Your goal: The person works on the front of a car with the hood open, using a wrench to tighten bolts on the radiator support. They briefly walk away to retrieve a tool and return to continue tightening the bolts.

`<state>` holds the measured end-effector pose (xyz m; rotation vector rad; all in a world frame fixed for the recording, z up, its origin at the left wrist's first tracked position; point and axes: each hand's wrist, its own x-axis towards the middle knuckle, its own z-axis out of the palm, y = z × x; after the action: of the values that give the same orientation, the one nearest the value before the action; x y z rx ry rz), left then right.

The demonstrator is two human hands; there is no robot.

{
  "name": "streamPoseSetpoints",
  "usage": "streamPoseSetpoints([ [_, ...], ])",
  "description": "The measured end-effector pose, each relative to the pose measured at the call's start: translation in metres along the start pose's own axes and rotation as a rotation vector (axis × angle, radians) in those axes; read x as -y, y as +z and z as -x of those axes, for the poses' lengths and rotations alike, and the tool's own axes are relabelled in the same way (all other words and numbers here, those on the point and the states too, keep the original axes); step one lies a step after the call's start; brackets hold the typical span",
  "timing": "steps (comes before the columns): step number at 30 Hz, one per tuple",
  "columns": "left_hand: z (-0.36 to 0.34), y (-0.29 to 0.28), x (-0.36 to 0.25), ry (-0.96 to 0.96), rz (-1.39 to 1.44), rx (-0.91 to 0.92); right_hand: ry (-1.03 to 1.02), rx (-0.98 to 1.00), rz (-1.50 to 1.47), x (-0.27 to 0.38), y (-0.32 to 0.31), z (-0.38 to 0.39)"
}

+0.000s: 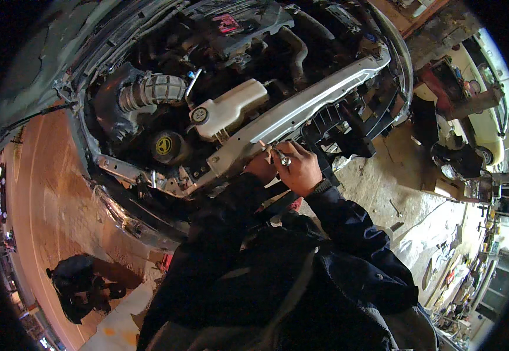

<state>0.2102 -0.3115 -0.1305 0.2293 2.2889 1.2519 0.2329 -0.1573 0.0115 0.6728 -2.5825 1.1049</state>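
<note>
Both my hands meet at the front of an open car engine bay, against the silver front crossmember [301, 108]. My right hand [301, 169] is closed around a small shiny metal tool [282, 158] whose tip points at the crossmember. My left hand [261, 167] sits just left of it, fingers curled against the same spot; what it grips is hidden. Dark jacket sleeves cover both forearms. A white coolant tank [231, 108] with a round cap lies just above my hands.
A ribbed air intake hose [155, 90] and a yellow-marked black cap [165, 145] sit left in the bay. A black bag [79, 286] lies on the floor at lower left. Tools and clutter line the concrete floor at right, beside a pale car [488, 117].
</note>
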Motion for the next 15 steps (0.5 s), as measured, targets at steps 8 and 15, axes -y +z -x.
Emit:
streamPoseSetpoints([
  [8,-0.001,-0.018,0.025,0.408,-0.15,-0.009,-0.103,0.115,0.239,0.002,0.004,0.004],
  [15,0.015,-0.012,-0.019,0.072,-0.131,-0.141,0.21,0.083,-0.009,-0.02,0.009,0.002],
])
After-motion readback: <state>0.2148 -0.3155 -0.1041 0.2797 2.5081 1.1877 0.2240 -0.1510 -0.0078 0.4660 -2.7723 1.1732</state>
